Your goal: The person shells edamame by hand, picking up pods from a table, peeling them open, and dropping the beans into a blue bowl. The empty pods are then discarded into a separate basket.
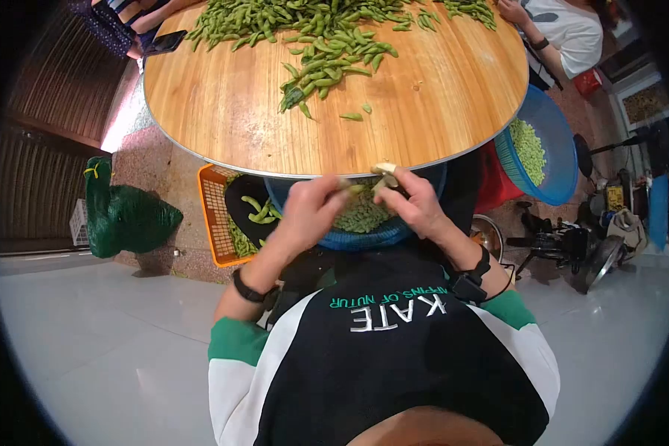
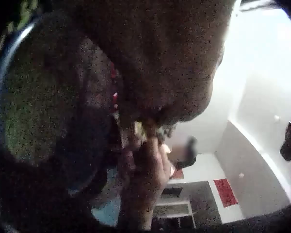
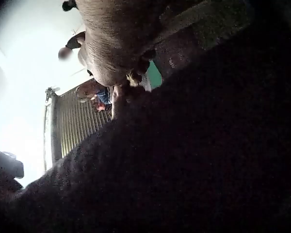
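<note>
Both hands meet over a blue basin (image 1: 342, 239) of shelled green beans (image 1: 362, 215), just in front of the table edge. A green soybean pod (image 1: 355, 189) sticks out from the fingertips of my left hand (image 1: 312, 213), which pinches it, blurred. My right hand (image 1: 418, 202) is curled close opposite, its thumb and fingers at the pod's other end. Something pale yellow (image 1: 384, 169) covers or lies at its index fingertip; its kind is unclear. The left wrist view is dark, with the fingers (image 2: 150, 155) of the other hand near the pod. Shadow hides most of the right wrist view.
Unshelled pods (image 1: 327, 67) lie heaped on the round wooden table (image 1: 223, 111). An orange crate (image 1: 214, 215) stands left of the basin. Another blue basin (image 1: 557, 160) with beans is at right. A green sack (image 1: 130, 219) rests on the floor; other people sit across.
</note>
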`<state>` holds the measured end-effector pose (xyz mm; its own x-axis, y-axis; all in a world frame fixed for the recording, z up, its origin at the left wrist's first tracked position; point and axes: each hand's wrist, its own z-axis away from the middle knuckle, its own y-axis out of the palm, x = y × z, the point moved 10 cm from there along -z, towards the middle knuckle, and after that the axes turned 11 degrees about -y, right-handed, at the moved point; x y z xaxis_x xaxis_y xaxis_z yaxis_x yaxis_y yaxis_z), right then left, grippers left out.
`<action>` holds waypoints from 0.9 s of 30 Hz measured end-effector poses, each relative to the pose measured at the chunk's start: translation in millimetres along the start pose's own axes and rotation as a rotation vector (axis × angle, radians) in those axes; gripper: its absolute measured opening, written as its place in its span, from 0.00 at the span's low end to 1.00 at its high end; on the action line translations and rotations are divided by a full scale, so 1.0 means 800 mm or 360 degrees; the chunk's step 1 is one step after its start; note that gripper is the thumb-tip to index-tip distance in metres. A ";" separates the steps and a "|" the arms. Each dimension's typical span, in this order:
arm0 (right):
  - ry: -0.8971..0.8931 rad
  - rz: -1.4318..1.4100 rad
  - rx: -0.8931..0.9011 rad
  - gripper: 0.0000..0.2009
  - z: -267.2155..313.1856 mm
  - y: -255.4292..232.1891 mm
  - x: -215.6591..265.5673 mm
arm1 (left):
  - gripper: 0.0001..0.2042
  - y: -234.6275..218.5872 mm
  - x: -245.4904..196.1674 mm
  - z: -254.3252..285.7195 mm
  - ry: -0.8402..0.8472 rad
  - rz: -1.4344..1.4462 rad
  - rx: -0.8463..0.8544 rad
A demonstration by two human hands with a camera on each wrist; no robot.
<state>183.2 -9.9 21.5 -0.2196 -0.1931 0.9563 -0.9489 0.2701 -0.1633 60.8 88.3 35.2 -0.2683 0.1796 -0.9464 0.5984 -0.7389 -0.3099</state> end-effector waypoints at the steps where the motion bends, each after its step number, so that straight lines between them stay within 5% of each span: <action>1: 0.0180 -0.0048 -0.0039 0.18 0.006 -0.009 -0.012 | 0.05 -0.015 -0.040 0.026 0.0557 -0.0712 -0.0208; 5: 0.0152 -0.0080 -0.0089 0.16 0.010 -0.024 -0.006 | 0.08 -0.072 0.022 0.049 -0.0159 -0.2052 0.0079; 7: 0.0138 -0.0082 -0.0097 0.15 0.004 -0.023 -0.002 | 0.07 -0.069 -0.014 0.038 0.0081 -0.1938 -0.0061; 9: 0.0136 -0.0076 -0.0107 0.15 -0.001 -0.021 0.000 | 0.05 -0.070 -0.072 0.011 0.0545 -0.1125 -0.0509; 13: 0.0148 -0.0107 -0.0132 0.15 -0.005 -0.019 -0.003 | 0.06 -0.022 -0.094 -0.069 0.1028 -0.0874 -0.0560; 20: 0.0201 -0.0429 -0.0207 0.18 0.003 -0.028 -0.014 | 0.05 0.019 -0.064 -0.099 0.0999 -0.1126 -0.0543; 22: 0.0208 -0.0542 -0.0246 0.19 0.000 -0.030 -0.011 | 0.04 0.014 -0.042 -0.095 0.0377 -0.0467 -0.0210; 23: 0.0240 -0.0626 -0.0243 0.20 -0.001 -0.026 -0.012 | 0.04 0.018 -0.047 -0.080 0.0371 -0.0474 -0.0188; 25: 0.0258 -0.0712 -0.0257 0.21 -0.004 -0.021 -0.014 | 0.07 0.042 -0.005 -0.069 -0.0363 0.0520 0.0276; 27: 0.0282 -0.0771 -0.0203 0.22 -0.002 -0.011 -0.017 | 0.05 0.060 -0.003 -0.049 -0.0451 0.0697 0.0425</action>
<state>195.0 -8.1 10.3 0.2895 -0.1648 0.9429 -0.8944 0.3043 0.3278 119.8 77.7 19.2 -0.2525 -0.3331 -0.9085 0.4981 -0.8497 0.1731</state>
